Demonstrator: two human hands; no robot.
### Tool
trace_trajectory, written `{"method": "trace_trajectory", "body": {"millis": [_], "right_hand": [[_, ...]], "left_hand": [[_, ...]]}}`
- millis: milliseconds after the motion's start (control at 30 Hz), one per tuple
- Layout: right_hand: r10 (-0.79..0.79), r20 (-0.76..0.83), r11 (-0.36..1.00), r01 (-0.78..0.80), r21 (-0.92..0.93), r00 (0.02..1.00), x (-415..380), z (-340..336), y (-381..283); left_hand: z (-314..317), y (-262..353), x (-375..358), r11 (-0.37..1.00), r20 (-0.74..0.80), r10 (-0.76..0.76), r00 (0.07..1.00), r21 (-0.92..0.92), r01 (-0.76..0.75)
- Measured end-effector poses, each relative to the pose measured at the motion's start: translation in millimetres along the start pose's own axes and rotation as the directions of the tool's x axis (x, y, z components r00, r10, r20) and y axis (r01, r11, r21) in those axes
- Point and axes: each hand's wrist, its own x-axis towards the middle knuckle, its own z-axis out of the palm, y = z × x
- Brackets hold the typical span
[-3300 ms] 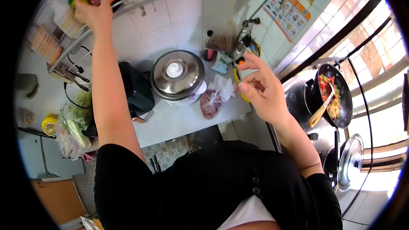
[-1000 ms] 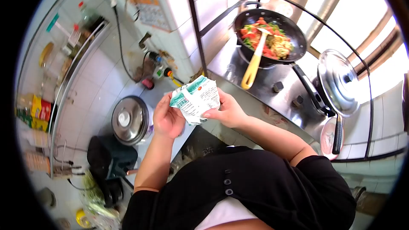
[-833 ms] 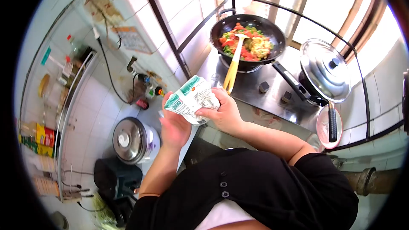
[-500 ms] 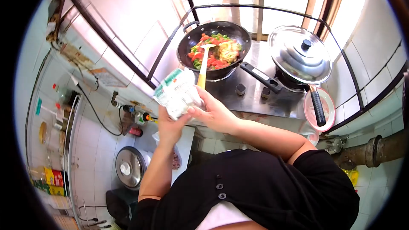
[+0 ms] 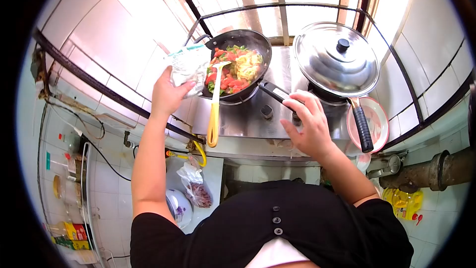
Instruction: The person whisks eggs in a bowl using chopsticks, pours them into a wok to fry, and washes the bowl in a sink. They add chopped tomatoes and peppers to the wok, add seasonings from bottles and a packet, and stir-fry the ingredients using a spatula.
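Observation:
My left hand (image 5: pixel 170 92) is closed on a white plastic packet (image 5: pixel 190 67) with green print, held beside the left rim of the wok. The black wok (image 5: pixel 265 59) stands on the left burner with red tomato pieces, green pepper and yellow egg in it. A spatula (image 5: pixel 213 119) with a white head and yellow handle leans over the near rim, its head in the food. My right hand (image 5: pixel 313 124) is at the end of the wok's black handle (image 5: pixel 274 91), thumb and fingers apart around it.
A lidded pan (image 5: pixel 337 59) sits on the right burner, its handle pointing toward me. Below that handle is a red-rimmed bowl (image 5: pixel 379 124). A black metal rail (image 5: pixel 297 5) runs around the stove (image 5: pixel 238 121). Lower left lies a clear bag (image 5: pixel 198 188) with reddish contents.
My right hand has let go of the packet and moved right to the wok handle. My left hand has carried the packet left, beside the wok. The view has shifted.

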Motion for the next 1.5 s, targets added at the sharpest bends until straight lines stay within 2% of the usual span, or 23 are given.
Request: {"method": "trace_trajectory", "body": {"millis": [67, 400, 467, 567, 667, 867, 967, 1067, 1200, 1300, 1333, 1433, 1500], "right_hand": [[0.042, 0.023, 0.995, -0.040, -0.093, 0.999, -2.3, -1.8, 13.6], [0.174, 0.120, 0.984, -0.169, -0.056, 0.977, -10.4, 3.2, 28.9], [0.170, 0.125, 0.985, -0.164, -0.058, 0.978, -9.0, 3.6, 29.5], [0.174, 0.133, 0.985, -0.169, -0.045, 0.976, -8.8, 4.6, 31.0], [0.190, 0.145, 0.982, -0.189, -0.019, 0.971, -8.5, 3.6, 31.8], [0.206, 0.163, 0.977, -0.211, 0.017, 0.965, -8.8, 4.8, 31.6], [0.204, 0.163, 0.977, -0.211, 0.029, 0.965, -9.0, 5.4, 31.9], [0.196, 0.168, 0.978, -0.205, 0.037, 0.966, -8.9, 5.3, 33.1], [0.190, 0.180, 0.979, -0.200, 0.039, 0.965, -6.2, 2.1, 32.2], [0.186, 0.184, 0.980, -0.196, 0.042, 0.965, -7.4, 2.5, 32.7], [0.181, 0.183, 0.981, -0.191, 0.037, 0.966, -7.1, 2.3, 32.7], [0.178, 0.186, 0.982, -0.187, 0.032, 0.966, -7.1, 0.8, 32.4], [0.179, 0.196, 0.982, -0.189, 0.031, 0.964, -7.1, 0.3, 31.9]], "left_hand": [[0.9, -3.7, 11.3, 1.000, 0.008, -0.007, 1.000, 0.029, 0.007], [-0.9, 4.8, 44.8, 0.970, 0.022, 0.049, 0.999, 0.236, -0.053], [0.6, 7.3, 47.3, 0.976, 0.018, 0.066, 0.998, 0.206, -0.069], [0.3, 15.1, 50.4, 0.968, 0.061, -0.009, 0.998, 0.250, -0.006], [-3.1, 7.5, 55.1, 0.977, 0.070, -0.030, 0.997, 0.215, 0.014], [-1.4, 11.0, 54.8, 0.965, 0.062, 0.021, 0.998, 0.261, -0.036], [9.0, -2.3, 69.0, 0.935, -0.023, 0.040, 0.999, 0.353, -0.029], [27.5, -6.5, 89.7, 0.889, 0.018, 0.046, 0.999, 0.455, -0.049], [37.5, -12.2, 114.2, 0.869, -0.057, 0.053, 0.997, 0.494, -0.019], [33.0, -19.7, 127.8, 0.849, -0.175, 0.022, 0.984, 0.523, 0.074], [29.0, -20.8, 131.3, 0.772, -0.167, -0.002, 0.986, 0.627, 0.108], [14.4, -22.4, 125.9, 0.737, -0.209, -0.022, 0.978, 0.657, 0.157], [5.3, -16.7, 120.4, 0.717, -0.194, -0.087, 0.977, 0.668, 0.196]]}}
